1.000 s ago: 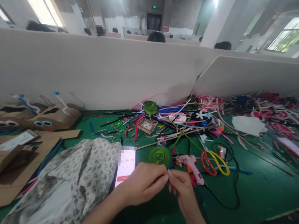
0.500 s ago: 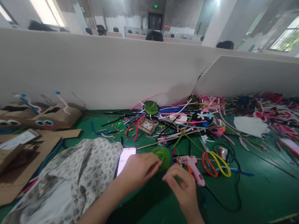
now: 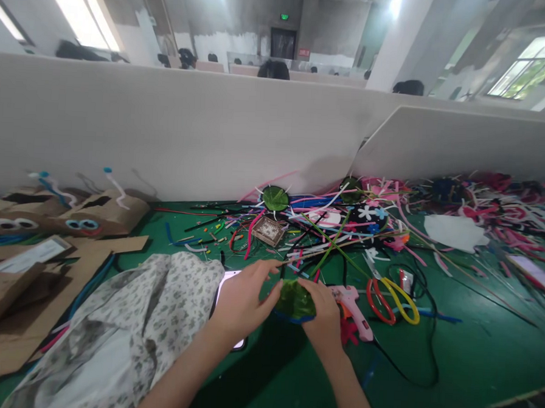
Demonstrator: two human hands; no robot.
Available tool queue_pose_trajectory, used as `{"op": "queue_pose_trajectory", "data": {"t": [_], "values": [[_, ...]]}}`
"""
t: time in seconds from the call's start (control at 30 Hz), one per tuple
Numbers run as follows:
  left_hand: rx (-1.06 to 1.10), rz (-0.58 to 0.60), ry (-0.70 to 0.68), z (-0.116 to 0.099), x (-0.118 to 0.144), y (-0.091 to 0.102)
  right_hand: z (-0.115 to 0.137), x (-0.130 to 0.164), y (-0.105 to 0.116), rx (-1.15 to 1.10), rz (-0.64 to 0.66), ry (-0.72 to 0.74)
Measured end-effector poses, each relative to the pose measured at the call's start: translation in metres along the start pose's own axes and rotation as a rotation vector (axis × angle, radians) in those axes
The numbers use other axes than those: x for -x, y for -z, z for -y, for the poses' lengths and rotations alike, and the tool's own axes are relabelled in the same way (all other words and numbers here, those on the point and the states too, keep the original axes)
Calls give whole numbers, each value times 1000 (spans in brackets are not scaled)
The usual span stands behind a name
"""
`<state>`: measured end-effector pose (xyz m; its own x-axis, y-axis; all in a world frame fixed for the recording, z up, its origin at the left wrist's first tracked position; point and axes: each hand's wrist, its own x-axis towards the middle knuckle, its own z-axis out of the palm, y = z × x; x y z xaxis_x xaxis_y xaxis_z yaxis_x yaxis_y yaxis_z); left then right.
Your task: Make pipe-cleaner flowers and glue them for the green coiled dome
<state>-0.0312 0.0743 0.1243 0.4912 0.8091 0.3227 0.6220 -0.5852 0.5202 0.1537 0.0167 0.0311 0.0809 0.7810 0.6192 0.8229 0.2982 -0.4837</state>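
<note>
Both hands hold a green coiled disc point(image 3: 293, 299) with a blue rim, low centre of view, just above the green counter point(image 3: 475, 354). Left hand point(image 3: 244, 297): fingers point(image 3: 269, 269) curved around the disc's left edge, thumb on its near face, index stretched over the top; closed on it, not spread. Right hand point(image 3: 324, 310): fingers bent onto the right edge, thumb on top, pinching the rim. Disc is tilted, flat face up and toward the camera, blue rim point(image 3: 294, 319) showing along the lower edge. It is round, so no clear long axis; widest left to right between the two hands.

Just right of the right hand lies a pink glue gun point(image 3: 354, 302), nozzle pointing left, touching or nearly touching the hand. Red-and-yellow scissors point(image 3: 393, 298) lie beside it, further right. A phone point(image 3: 227, 287) lies under the left hand, screen lit, mostly covered; no text readable. Floral cloth point(image 3: 133, 324) to the left. Pile of coloured pipe cleaners point(image 3: 335, 225) behind the hands. Cardboard figures with googly eyes point(image 3: 84, 224) far left. No brands or labels legible.
</note>
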Motion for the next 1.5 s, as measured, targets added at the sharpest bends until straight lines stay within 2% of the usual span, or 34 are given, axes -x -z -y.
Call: {"op": "queue_pose_trajectory", "data": {"t": [0.1,0.17,0.23,0.33,0.4,0.47,0.53,0.63,0.7,0.77,0.97,1.1,1.33,1.5], "values": [[77,-9,104,0,-2,1,6,-1,16,-43,-223,32],[198,41,173,-1,-3,1,14,-1,24,-55,-350,94],[434,155,222,-4,-3,-1,23,-2,30,-15,-366,173],[942,326,291,-6,-4,-5,33,-3,35,78,-327,273],[1196,344,346,-6,-4,-8,36,-5,37,103,-339,270],[1311,285,380,-3,-5,-8,34,-7,38,76,-394,138],[1345,231,395,0,-5,-6,30,-8,41,-38,-426,-108],[1349,219,409,2,-7,-3,24,-7,43,-424,-301,-519],[1359,232,416,1,-8,-4,23,-7,44,-698,-235,-689],[1371,247,417,-1,-8,-5,25,-8,45,-831,-223,-759],[1365,259,407,-3,-7,-6,36,-12,51,-911,-91,-706],[1318,233,407,-2,-6,-4,37,-10,53,-841,-29,-642],[1237,229,382,-3,-3,-2,35,-9,55,-723,55,-425],[1203,183,388,-4,-3,-1,31,-4,52,-641,79,-414]]}}
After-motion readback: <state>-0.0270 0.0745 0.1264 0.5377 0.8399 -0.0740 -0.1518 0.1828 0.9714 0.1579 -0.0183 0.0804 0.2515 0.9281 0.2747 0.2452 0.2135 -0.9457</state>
